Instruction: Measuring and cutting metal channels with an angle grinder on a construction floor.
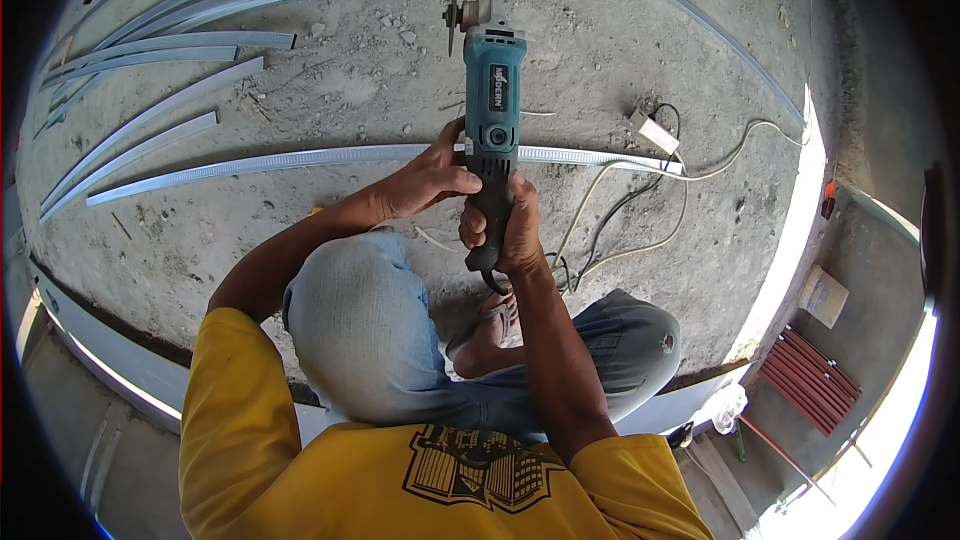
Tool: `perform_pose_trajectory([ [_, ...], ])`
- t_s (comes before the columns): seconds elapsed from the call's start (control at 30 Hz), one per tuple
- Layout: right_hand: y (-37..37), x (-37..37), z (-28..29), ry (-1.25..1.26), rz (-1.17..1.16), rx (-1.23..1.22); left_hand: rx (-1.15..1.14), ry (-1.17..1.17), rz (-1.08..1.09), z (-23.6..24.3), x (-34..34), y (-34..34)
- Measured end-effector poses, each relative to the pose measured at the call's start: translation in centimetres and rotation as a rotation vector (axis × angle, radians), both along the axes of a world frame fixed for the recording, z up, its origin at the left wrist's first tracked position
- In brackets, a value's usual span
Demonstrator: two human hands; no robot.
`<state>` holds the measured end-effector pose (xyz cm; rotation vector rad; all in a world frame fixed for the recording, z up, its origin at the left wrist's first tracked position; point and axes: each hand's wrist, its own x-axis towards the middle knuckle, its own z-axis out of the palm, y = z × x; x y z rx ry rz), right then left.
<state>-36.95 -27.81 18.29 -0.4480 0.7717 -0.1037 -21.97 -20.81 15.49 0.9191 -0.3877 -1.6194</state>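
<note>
A teal and black angle grinder [492,100] is held up in front of me, its head pointing away. The thin cutting disc [453,17] stands edge-on at the left of the grinder's head. My right hand [510,225] wraps round the dark rear handle. Against the left side of the body, my left hand [432,180] grips with its thumb near the switch area; some of its fingers are hidden behind the tool. Beneath the grinder, a long perforated metal channel [330,158] lies across the ground. The dark power cord leaves the handle's lower end.
Several metal channels [190,85] lie at the left and far side of the rough concrete floor [370,60]. A white extension socket [655,132] with looping cables [690,180] is at the right. Reddish pipes [810,380] and a pale container [823,297] sit farther right.
</note>
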Motion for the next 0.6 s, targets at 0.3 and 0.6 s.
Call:
perform_pose_trajectory([
  [0.3, 0.1, -0.2, 0.3, -0.018, 0.017, 0.021, 0.075, 0.11, -0.051, -0.2, 1.6, -0.5],
  [0.6, -0.6, -0.2, 1.3, 0.114, 0.151, -0.101, -0.006, 0.089, -0.012, -0.6, 2.9, -2.5],
])
